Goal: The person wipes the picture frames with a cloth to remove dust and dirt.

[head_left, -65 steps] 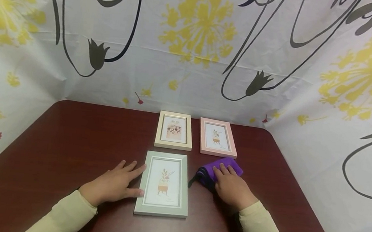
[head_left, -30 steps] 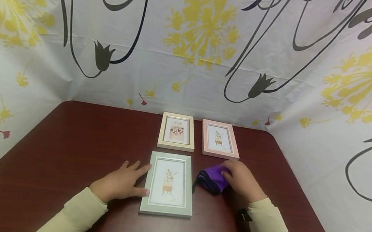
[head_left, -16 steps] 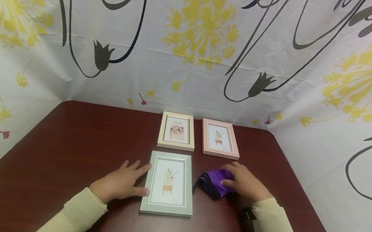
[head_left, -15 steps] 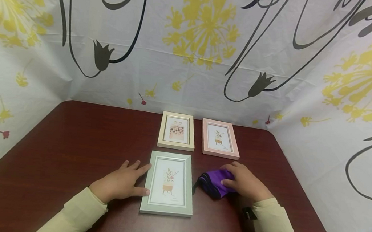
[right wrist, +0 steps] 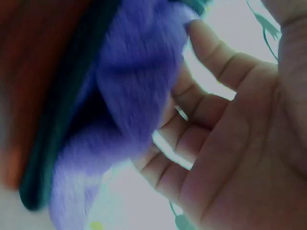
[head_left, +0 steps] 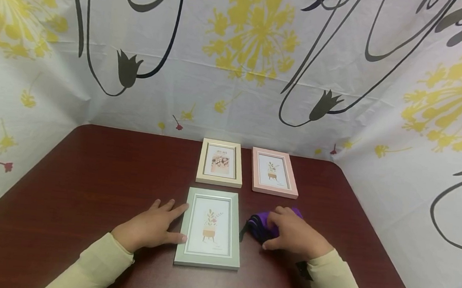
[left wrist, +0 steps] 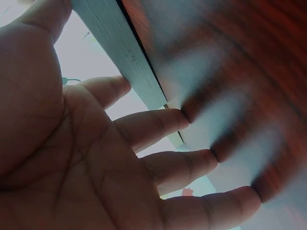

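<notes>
A sage-green picture frame (head_left: 210, 228) lies flat near the table's middle, showing a potted-plant print. My left hand (head_left: 147, 228) has its fingers spread, the thumb and index fingertip touching the frame's left border. The left wrist view shows its fingertips (left wrist: 249, 196) down on the tabletop. To the right of the frame lies a folded purple towel (right wrist: 139, 76) with dark trim and a dark loop. My right hand (head_left: 295, 235) is over it, loosely bent fingertips touching the fuzzy cloth and the thumb apart on the near side. The hand hides part of the towel.
A cream picture frame (head_left: 218, 181) and a pink picture frame (head_left: 274, 191) lie side by side at the back of the dark red-brown table (head_left: 123, 171). A white flower-printed cloth (head_left: 234, 103) hangs behind and at both sides.
My right hand shifted from the towel's right side to over its top, and the thumb came off the cloth. The towel's shape changed a little. The left hand stays at the green frame.
</notes>
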Demonstrator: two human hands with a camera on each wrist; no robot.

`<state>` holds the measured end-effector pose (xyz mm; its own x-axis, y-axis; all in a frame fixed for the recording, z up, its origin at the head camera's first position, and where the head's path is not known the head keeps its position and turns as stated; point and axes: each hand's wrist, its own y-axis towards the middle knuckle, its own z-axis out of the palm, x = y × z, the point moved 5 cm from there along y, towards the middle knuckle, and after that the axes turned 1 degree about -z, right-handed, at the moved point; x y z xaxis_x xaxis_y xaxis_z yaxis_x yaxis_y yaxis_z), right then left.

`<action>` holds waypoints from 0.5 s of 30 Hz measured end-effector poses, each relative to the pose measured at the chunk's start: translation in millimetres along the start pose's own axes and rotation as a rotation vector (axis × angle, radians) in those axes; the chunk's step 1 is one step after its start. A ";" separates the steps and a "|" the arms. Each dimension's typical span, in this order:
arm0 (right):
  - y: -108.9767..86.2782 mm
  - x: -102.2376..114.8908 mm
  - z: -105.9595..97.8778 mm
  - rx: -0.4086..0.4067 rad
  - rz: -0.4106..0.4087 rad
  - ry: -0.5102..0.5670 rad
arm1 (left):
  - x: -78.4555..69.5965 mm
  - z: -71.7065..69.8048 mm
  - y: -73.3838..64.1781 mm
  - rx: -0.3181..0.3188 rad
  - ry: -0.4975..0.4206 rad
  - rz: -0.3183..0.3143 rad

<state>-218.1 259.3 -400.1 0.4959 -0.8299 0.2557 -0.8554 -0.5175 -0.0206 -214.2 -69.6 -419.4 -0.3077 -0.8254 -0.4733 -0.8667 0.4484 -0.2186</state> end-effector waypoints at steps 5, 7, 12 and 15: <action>3.3 11.4 5.2 -0.041 -0.049 -0.087 | -0.6 -0.1 -0.1 0.002 -0.005 -0.001; 3.0 12.5 3.3 -0.057 -0.075 -0.069 | -0.8 0.0 -0.2 0.004 -0.010 0.000; -0.5 5.6 -4.3 -0.017 -0.037 0.129 | -0.5 0.5 -0.1 0.007 -0.016 0.001; -2.2 3.8 -6.4 0.029 -0.030 0.194 | -0.3 0.2 -0.1 0.002 -0.016 0.001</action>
<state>-215.3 258.6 -392.9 0.4809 -0.7593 0.4384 -0.8345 -0.5497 -0.0367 -213.9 -69.2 -419.4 -0.3024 -0.8192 -0.4872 -0.8656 0.4501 -0.2195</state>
